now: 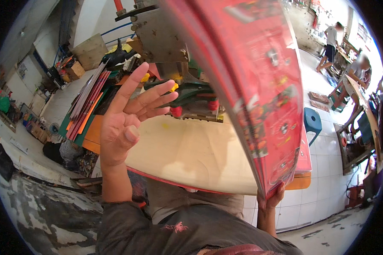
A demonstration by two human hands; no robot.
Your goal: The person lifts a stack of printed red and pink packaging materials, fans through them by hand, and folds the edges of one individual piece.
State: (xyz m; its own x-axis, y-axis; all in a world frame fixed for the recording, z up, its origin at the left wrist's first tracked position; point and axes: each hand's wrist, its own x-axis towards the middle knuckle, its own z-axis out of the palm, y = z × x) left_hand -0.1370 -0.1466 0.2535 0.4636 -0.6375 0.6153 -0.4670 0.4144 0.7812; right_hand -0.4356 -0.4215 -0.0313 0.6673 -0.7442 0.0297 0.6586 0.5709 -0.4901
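My right hand (pixel 276 196) grips the lower edge of several large red printed sheets (pixel 276 106), which stand up and bow in front of me, slightly blurred. Raised at the left, my left hand (pixel 124 123) is empty, its fingers apart, in front of the machine. Below both hands spreads a cream-coloured work surface (pixel 187 157) with a red front edge. Behind it is the machine's dark green metal part (pixel 191 90) with red round pieces under it, beneath a worn metal block (pixel 161 40). The raised sheets hide part of the machine.
A fanned pile of coloured sheets (pixel 87 102) lies on the left of the orange table (pixel 92 138). More red printed sheets (pixel 303 157) lie at the right end. Beyond stand a blue stool (pixel 312 121) and a workbench (pixel 358 95), with two people near it.
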